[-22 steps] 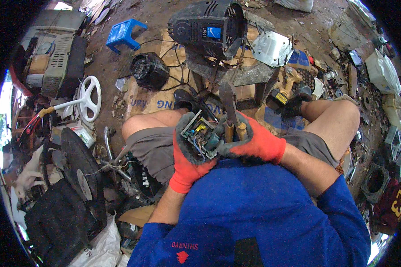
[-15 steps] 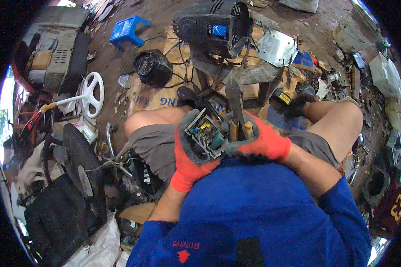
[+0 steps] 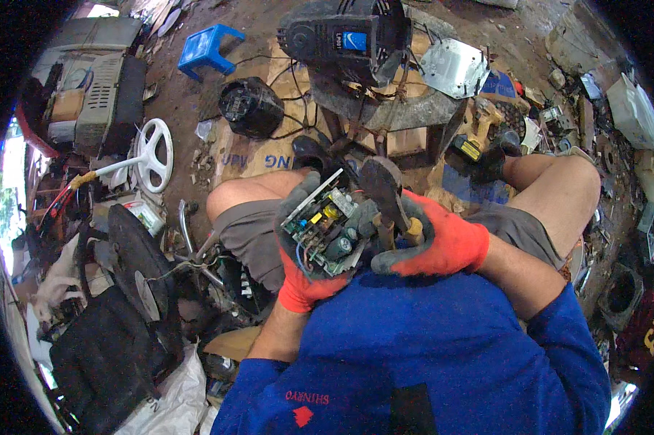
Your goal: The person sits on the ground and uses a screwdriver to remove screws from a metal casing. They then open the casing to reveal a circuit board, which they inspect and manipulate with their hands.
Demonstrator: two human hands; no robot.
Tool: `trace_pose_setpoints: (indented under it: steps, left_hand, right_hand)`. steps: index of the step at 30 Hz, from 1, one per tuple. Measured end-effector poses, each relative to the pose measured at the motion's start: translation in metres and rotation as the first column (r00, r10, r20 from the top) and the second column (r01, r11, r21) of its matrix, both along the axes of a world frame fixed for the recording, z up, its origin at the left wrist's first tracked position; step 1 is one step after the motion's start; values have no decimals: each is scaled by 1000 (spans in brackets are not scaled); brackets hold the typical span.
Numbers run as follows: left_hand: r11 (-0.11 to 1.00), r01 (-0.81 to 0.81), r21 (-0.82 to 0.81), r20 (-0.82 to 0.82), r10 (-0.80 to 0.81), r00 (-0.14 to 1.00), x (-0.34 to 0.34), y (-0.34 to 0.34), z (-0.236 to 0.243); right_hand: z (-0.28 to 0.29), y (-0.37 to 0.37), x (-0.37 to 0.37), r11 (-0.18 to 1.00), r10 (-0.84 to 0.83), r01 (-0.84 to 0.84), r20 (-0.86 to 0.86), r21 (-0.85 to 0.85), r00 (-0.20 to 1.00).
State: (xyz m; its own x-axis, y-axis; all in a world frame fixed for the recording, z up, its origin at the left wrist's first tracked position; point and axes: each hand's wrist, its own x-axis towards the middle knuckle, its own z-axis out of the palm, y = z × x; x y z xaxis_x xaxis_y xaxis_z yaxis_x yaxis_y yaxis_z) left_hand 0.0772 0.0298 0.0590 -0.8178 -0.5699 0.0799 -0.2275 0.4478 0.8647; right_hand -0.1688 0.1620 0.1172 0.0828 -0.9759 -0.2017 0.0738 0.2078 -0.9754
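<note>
In front of my belly, my left hand (image 3: 296,272), in an orange glove with grey palm, is closed round a circuit board (image 3: 327,225). Yellow coils, green cylindrical parts and loose wires crowd the board, and a pale metal plate runs along its upper left edge. My right hand (image 3: 446,235), gloved the same way, grips a pair of snips (image 3: 385,192) by its yellowish handles. Their dark metal jaws point up and away from me, beside the board's right side. Whether the jaws touch the board, I cannot tell.
Ahead stands a large black machine housing (image 3: 341,43) on a worn stand, with a black round motor-like part (image 3: 251,107) and cables nearby. A yellow cordless drill (image 3: 479,134) lies by my right foot. A blue stool (image 3: 209,51), a white steering wheel (image 3: 153,156) and scrap surround me.
The board has tilted in my left hand, so more of its parts face me. The snips in my right hand have turned and sit lower, with their jaws nearer the board.
</note>
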Motion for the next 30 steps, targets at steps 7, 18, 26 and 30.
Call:
trace_pose_setpoints:
  steps: [7,18,26,30]
  left_hand:
    - [994,-22,104,-108,34,994,-22,5,28]
    - [945,-58,-321,-41,47,998,-43,2,55]
    - [950,-24,-312,-75,0,997,-27,-2,33]
    - [956,10,-294,-59,-29,998,-27,-5,32]
  right_hand:
    - [-25,-8,-2,993,-116,112,387,34,915]
    - [-28,-15,0,981,-180,134,403,141,897]
    - [-16,-15,5,974,-199,128,433,188,879]
    - [-16,-14,6,975,-208,151,425,166,881]
